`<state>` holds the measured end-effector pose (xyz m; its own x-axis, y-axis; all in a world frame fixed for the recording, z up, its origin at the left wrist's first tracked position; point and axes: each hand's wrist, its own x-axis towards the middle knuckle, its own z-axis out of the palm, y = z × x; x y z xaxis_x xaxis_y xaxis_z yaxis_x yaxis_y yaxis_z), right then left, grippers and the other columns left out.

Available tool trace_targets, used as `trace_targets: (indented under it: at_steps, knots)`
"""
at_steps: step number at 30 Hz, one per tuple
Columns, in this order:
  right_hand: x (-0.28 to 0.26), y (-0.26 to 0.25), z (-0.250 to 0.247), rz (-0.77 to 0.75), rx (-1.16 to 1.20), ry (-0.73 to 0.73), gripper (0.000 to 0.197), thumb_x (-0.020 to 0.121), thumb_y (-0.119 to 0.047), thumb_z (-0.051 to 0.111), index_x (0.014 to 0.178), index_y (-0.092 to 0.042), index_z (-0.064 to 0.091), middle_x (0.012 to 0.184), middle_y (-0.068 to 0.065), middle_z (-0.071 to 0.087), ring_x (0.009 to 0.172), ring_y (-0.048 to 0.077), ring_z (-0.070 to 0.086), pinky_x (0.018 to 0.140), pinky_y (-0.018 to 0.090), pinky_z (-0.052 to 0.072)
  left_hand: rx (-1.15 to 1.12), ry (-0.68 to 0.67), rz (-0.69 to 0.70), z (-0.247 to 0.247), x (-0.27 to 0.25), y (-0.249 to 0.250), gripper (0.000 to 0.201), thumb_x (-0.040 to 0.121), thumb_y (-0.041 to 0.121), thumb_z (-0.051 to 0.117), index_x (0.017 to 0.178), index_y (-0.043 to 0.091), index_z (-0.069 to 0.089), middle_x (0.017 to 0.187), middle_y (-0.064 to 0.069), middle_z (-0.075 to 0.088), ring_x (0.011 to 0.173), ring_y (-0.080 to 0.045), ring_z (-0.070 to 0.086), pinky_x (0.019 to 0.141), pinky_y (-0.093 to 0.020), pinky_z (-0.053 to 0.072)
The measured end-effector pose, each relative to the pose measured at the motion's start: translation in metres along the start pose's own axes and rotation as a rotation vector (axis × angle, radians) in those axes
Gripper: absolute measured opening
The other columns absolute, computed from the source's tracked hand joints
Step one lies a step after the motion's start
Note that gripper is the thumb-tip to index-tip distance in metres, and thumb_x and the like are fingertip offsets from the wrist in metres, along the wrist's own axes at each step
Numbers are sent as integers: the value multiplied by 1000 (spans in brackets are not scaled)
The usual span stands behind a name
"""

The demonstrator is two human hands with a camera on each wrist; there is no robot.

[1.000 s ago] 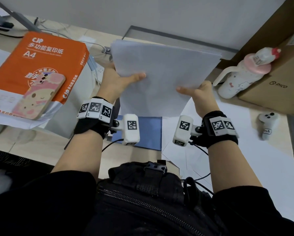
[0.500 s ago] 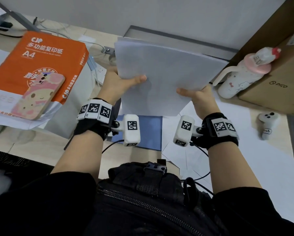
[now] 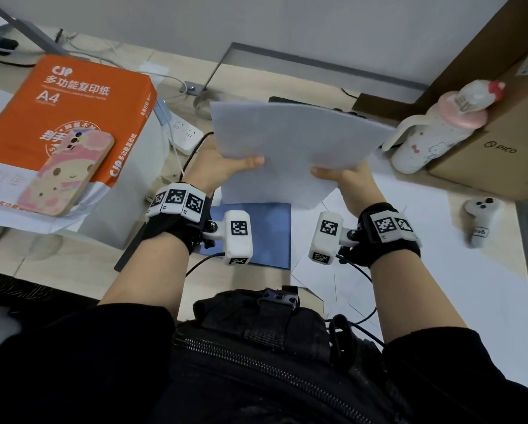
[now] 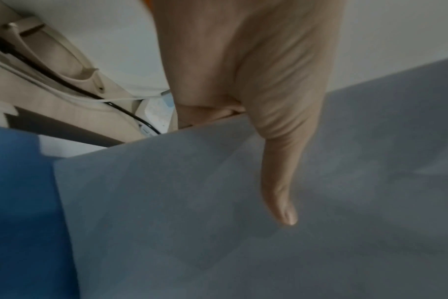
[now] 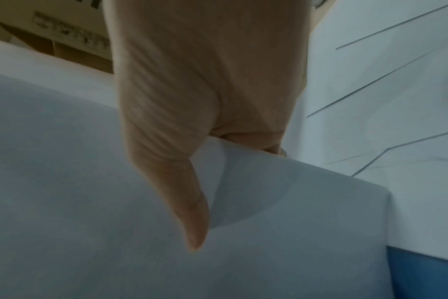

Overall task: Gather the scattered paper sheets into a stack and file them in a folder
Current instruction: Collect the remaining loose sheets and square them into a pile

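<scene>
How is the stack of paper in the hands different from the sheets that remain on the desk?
The paper stack is lifted and tilted, pinched by the left hand and right hand; the loose sheets lie flat. The stack's edges look aligned; the loose sheets overlap at angles. Both are blank white.

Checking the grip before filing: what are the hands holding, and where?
Both hold the paper stack: left hand pinches its left edge, right hand its right edge, thumbs on top.

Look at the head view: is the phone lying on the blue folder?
No, the phone lies on the orange A4 paper ream, left of the blue folder.
</scene>
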<state>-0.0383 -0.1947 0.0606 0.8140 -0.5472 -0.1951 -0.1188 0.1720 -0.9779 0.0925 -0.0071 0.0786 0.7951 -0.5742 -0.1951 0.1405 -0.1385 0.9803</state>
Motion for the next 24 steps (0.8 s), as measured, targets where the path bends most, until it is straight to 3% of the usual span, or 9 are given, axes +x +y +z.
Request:
trace_targets:
  at_steps: [3,5,10,13,15,17,20,24]
  knots:
    - [-3,6,5,37,-20,32,42,66,7,73,98,-16,63,101,5,68,98,22,64,92,36,50,11,40,-75,5,1,-8,34,70,-3,78,92,19,62,95,4,67,85,-6,64,85,-26,50]
    - [-1,2,4,3,-9,72,40,66,7,73,96,-17,63,98,3,68,96,21,64,89,34,52,6,56,-46,6,4,-3,33,71,-2,78,89,20,62,92,6,66,80,-1,65,81,-22,52]
    - [-2,-2,1,-8,14,95,38,63,5,73,93,-15,65,96,5,68,95,23,63,91,39,51,-2,1,-36,2,11,0,35,64,5,83,92,20,67,99,1,70,93,-14,67,87,-28,53]
    - [-7,13,4,80,-2,151,37,59,-2,75,94,-11,65,97,6,68,92,22,64,93,40,51,37,52,-94,10,7,-17,31,75,0,75,101,12,63,99,0,65,87,-8,62,83,-24,48]
    - [-10,17,5,93,-12,173,33,68,4,76,95,-12,65,97,4,68,89,17,65,94,36,51,79,97,-64,13,4,-21,34,79,3,73,111,5,61,102,-2,63,83,-2,62,76,-15,49]
    - [-12,12,3,80,-26,200,25,77,6,71,92,-14,63,94,1,68,84,10,65,87,26,52,61,113,-6,15,3,-19,32,80,1,70,110,1,61,100,-4,64,74,7,63,72,-9,49]
    - [-18,5,-4,41,-7,219,15,81,1,69,89,-12,65,91,2,69,80,10,67,79,22,52,32,120,36,21,2,-10,27,81,2,70,107,5,61,102,-5,64,69,11,63,76,-12,52]
    - [-34,7,-23,50,-35,222,17,82,-1,69,97,-7,65,96,8,69,82,14,68,76,21,54,17,51,48,39,-2,-10,21,84,4,68,103,10,61,105,-4,64,74,9,64,85,-19,52]
